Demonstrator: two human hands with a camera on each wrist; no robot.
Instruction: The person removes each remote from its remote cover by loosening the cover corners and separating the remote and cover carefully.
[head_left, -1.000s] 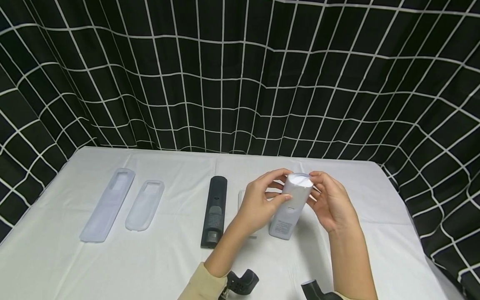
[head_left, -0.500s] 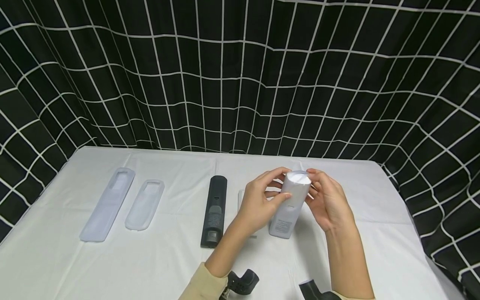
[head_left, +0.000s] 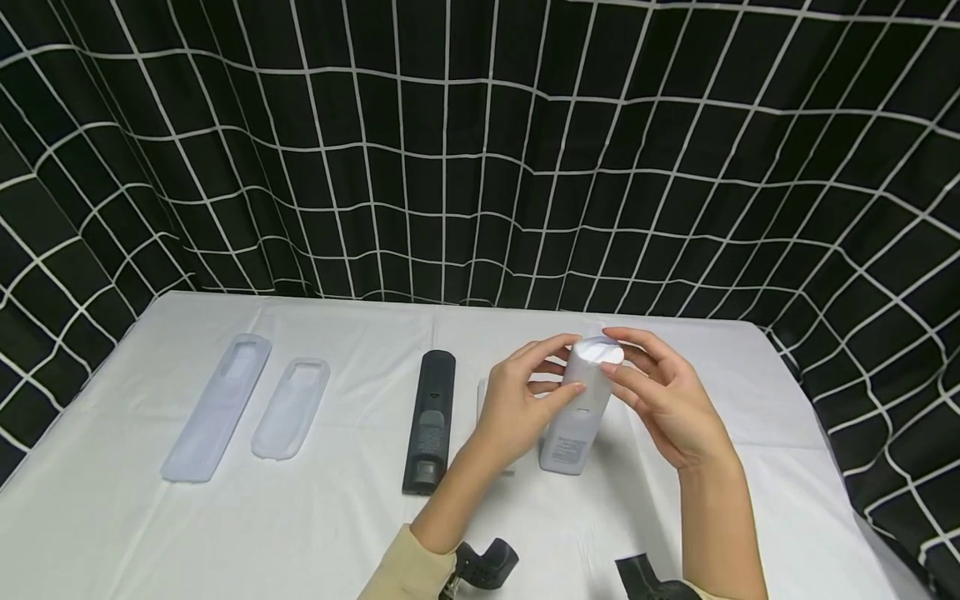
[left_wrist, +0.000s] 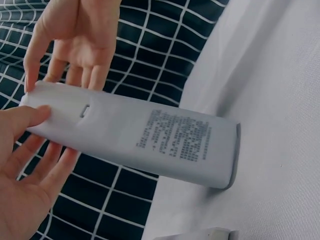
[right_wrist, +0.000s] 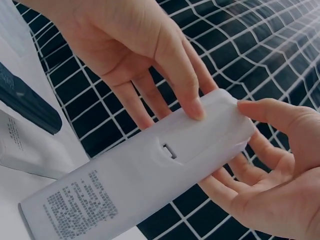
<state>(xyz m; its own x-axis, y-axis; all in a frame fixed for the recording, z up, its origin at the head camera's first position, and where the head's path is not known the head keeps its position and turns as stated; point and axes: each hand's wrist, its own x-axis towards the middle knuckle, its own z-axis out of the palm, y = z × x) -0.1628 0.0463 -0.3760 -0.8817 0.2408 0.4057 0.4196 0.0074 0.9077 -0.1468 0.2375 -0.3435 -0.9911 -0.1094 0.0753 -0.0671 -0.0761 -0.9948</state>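
A white remote control [head_left: 572, 429] stands tilted with its back, printed label and small latch, facing me. It seems to be in a translucent cover [left_wrist: 235, 155], with a thin rim showing at the lower end. My left hand [head_left: 519, 408] grips its upper left side, thumb on the back and fingers behind. My right hand [head_left: 675, 408] pinches the upper right corner, the thumb on the near side and the index finger at the top edge. In the right wrist view the top end [right_wrist: 227, 112] looks glossy and loosely wrapped. The remote's front is hidden.
A black remote control [head_left: 430, 425] lies face down left of the hands. Behind my left wrist, a white object [head_left: 482, 396] is mostly hidden. Two translucent covers, a long one [head_left: 217, 408] and a shorter one [head_left: 290, 410], lie at left. A black gridded curtain [head_left: 465, 167] surrounds the white table [head_left: 112, 500].
My right hand has shifted its hold: the thumb has come round onto the near side of the remote's top end, and the wrist has moved right. The left hand stays almost still.
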